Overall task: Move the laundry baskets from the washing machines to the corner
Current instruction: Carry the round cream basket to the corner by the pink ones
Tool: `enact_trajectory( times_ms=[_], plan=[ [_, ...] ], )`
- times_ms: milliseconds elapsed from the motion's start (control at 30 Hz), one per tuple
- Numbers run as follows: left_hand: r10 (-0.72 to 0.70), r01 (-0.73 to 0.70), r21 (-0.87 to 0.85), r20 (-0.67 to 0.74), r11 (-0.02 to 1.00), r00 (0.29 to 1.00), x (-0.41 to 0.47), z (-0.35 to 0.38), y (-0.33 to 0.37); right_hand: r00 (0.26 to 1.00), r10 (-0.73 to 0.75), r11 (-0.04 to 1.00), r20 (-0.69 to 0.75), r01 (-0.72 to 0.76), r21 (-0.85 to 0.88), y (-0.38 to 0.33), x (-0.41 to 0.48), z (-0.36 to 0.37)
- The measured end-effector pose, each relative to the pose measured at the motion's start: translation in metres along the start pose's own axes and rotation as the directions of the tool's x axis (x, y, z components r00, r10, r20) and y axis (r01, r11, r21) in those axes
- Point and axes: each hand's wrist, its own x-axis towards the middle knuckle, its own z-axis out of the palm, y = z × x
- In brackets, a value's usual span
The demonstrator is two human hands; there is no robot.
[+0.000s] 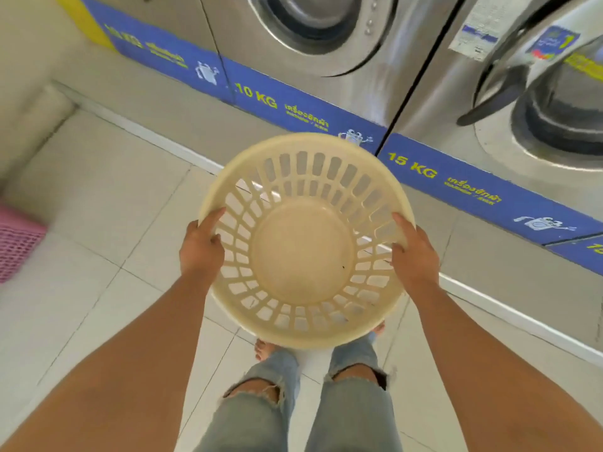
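Observation:
A round cream plastic laundry basket with slotted walls is held in the air in front of me, empty, its opening facing up. My left hand grips its left rim, thumb inside. My right hand grips the right rim the same way. A pink basket shows partly at the left edge, on the floor near the wall.
Steel front-loading washing machines stand along the top and right on a blue plinth marked 10 KG and 15 KG. The right machine's door hangs open. A raised floor ledge meets the cream wall at upper left. My legs and feet are below the basket.

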Motion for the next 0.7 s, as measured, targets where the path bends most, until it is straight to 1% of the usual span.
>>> enact_trajectory(
  times_ms=[133,267,433,500,600,700],
  plan=[
    [-0.109,0.105,-0.054,-0.09,0.993,0.99,0.003,-0.068,-0.059,0.989,-0.116,0.993,0.092,0.118,-0.015,-0.08,-0.011,0.038],
    [-0.224,0.207,-0.111,-0.184,0.972,0.957,0.006,-0.125,-0.11,0.952,-0.239,0.967,0.192,0.251,-0.041,-0.157,-0.015,0.078],
    [-0.364,0.309,-0.225,-0.27,0.924,0.891,0.025,-0.172,-0.164,0.877,-0.37,0.911,0.307,0.406,-0.064,-0.248,-0.002,0.132],
    [-0.414,0.346,-0.257,-0.289,0.902,0.863,0.039,-0.187,-0.176,0.848,-0.403,0.887,0.346,0.455,-0.082,-0.282,0.01,0.153],
    [-0.479,0.386,-0.311,-0.322,0.868,0.817,0.067,-0.209,-0.193,0.802,-0.441,0.861,0.403,0.505,-0.064,-0.336,0.032,0.186],
    [-0.533,0.429,-0.337,-0.338,0.838,0.776,0.097,-0.237,-0.201,0.762,-0.484,0.822,0.43,0.564,-0.075,-0.389,0.051,0.211]
  ],
)
